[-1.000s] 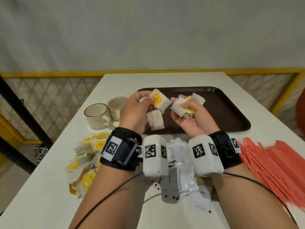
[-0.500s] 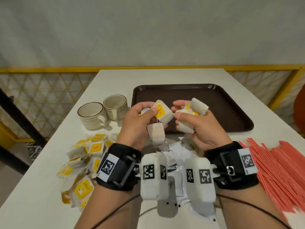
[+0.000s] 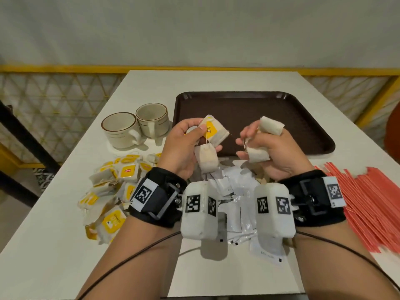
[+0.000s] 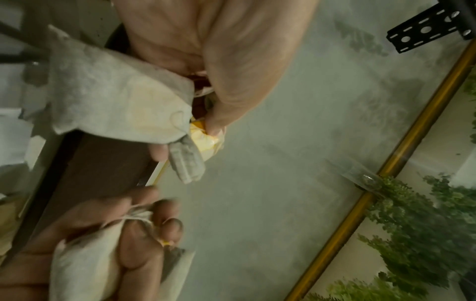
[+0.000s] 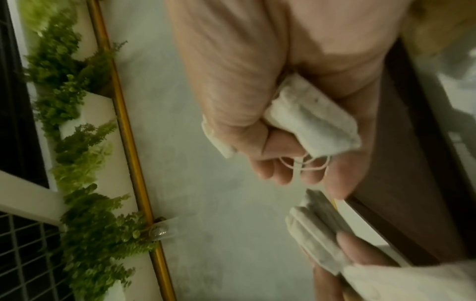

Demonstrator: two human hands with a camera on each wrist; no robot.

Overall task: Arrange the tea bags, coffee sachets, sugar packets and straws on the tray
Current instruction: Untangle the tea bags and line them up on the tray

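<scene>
My left hand (image 3: 190,139) pinches a yellow-tagged tea bag (image 3: 214,132), and a second tea bag (image 3: 206,160) dangles below it on a string. My right hand (image 3: 263,144) grips tea bags too: one (image 3: 271,125) sticks out above the fingers, another (image 3: 257,155) below. Both hands hover over the near edge of the dark brown tray (image 3: 259,109). In the left wrist view the thumb presses the yellow tag (image 4: 203,132) against a tea bag (image 4: 108,101). The right wrist view has a tea bag (image 5: 314,120) and its string curled in the fingers.
Two cream cups (image 3: 134,126) stand left of the tray. A heap of yellow-tagged tea bags (image 3: 112,191) lies at the left, white sachets (image 3: 236,191) between my wrists, and red straws (image 3: 368,204) at the right. The table's edges are near on both sides.
Both hands have drawn apart and back toward me from above the tray, each still holding its tea bags. The view has tilted down slightly.
</scene>
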